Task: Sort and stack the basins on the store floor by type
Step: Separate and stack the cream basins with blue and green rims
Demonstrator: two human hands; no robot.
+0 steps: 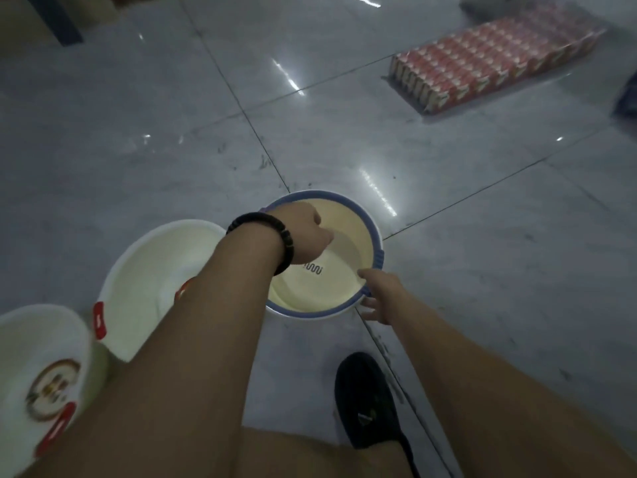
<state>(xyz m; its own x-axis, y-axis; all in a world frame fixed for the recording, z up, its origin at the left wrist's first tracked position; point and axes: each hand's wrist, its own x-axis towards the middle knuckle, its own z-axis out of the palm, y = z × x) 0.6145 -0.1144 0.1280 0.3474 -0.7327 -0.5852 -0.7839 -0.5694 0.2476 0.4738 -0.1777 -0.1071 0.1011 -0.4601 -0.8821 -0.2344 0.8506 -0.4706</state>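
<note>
- the blue basin (374, 236), blue-rimmed and cream inside, stands on the floor (448, 270) under both hands.
- the left hand (305, 236) reaches over the basin's inside from its left edge, with the back of the hand up. its fingers are tucked out of sight, so i cannot tell whether it holds anything.
- a dark bracelet (275, 243) sits on the left wrist.
- the right hand (381, 298) pinches the basin's near right rim, fingers over the rim and thumb outside it.
- a white basin (151, 281) with red handles lies just left of the left forearm, partly hidden by it.
- a second white basin, the labelled basin (41, 367), sits further left and nearer the person, tilted, with a round label and a red handle.
- a black shoe (368, 405) rests on the floor between the two forearms, near the body.
- a pack (493, 60) of red cartons lies well beyond the right hand.
</note>
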